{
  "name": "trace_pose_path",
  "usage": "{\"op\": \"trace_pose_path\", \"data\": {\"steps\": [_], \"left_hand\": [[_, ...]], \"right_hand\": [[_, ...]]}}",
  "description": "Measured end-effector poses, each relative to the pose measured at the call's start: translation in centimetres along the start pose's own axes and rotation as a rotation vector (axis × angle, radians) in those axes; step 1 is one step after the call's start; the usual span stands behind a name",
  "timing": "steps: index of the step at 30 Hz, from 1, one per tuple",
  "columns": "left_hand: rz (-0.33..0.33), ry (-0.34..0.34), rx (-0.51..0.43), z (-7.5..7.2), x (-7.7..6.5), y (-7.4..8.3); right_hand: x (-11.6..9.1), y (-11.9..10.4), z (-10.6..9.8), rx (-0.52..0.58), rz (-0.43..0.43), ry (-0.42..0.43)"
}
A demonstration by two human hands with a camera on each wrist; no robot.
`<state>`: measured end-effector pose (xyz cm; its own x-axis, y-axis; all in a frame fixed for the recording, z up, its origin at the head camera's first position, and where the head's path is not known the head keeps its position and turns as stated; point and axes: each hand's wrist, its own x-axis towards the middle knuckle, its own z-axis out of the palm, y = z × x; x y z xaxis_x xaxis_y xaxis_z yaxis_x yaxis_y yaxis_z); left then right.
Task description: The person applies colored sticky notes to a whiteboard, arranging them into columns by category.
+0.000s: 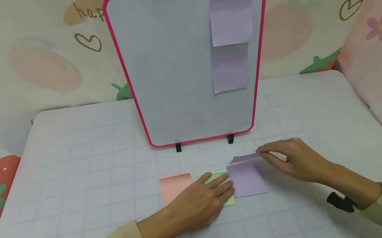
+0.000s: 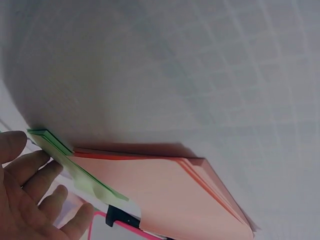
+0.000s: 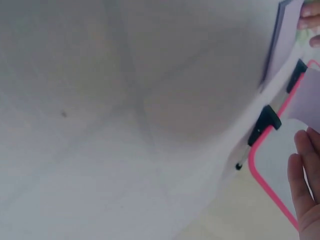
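Observation:
My right hand (image 1: 296, 160) pinches a corner of a purple sticky note (image 1: 244, 157) between thumb and fingers. The note is raised and curled above the far edge of the purple sticky note pad (image 1: 248, 180). In the right wrist view the held note (image 3: 306, 102) hangs at the fingertips. My left hand (image 1: 202, 201) lies palm down over the green sticky note pad (image 1: 230, 201), fingers extended, their tips at the purple pad's left edge. Left of it lies a pink sticky note pad (image 1: 173, 187), partly covered by that hand.
Behind the pads stands a whiteboard (image 1: 174, 67) with a pink frame on black feet (image 1: 230, 139). Two purple notes, an upper one (image 1: 232, 20) and a lower one (image 1: 230, 72), are stuck on its right side. A grid-patterned cloth (image 1: 82, 171) covers the table.

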<state>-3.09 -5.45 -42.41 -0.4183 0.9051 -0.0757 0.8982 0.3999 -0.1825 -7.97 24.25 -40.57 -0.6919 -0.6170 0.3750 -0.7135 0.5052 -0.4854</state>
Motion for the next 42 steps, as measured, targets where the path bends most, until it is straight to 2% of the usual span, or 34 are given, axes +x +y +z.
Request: {"op": "trace_pose_path", "data": {"steps": [3, 9, 14, 18, 21, 23, 27, 38, 42], "left_hand": [[-0.002, -0.003, -0.017, 0.0, 0.0, 0.0], [-0.005, -0.007, -0.039, 0.1, 0.0, 0.0], [-0.006, -0.002, -0.032, 0.1, -0.1, 0.0], [-0.006, 0.002, -0.030, 0.1, -0.1, 0.0], [-0.007, 0.000, -0.036, 0.1, -0.1, 0.0], [-0.007, 0.000, -0.041, 0.1, -0.1, 0.0], [-0.007, 0.002, -0.045, 0.1, -0.1, 0.0], [-0.006, -0.006, -0.045, 0.1, -0.1, 0.0], [-0.007, -0.002, -0.049, 0.2, 0.0, 0.0]], "right_hand": [[0.6, 0.1, -0.2, -0.029, -0.038, 0.049], [1.5, 0.5, -0.4, -0.101, -0.095, 0.070], [2.3, 0.7, -0.3, -0.166, -0.161, 0.129], [3.1, 0.9, 0.0, -0.275, -0.291, 0.226], [3.8, 1.0, 0.3, -0.373, -0.411, 0.344], [4.2, 1.1, 0.4, -0.421, -0.459, 0.414], [4.9, 1.2, 0.5, -0.428, -0.477, 0.501], [6.2, 1.2, 0.9, -0.545, -0.522, 0.567], [6.4, 1.6, 1.0, -0.580, -0.515, 0.565]]}}
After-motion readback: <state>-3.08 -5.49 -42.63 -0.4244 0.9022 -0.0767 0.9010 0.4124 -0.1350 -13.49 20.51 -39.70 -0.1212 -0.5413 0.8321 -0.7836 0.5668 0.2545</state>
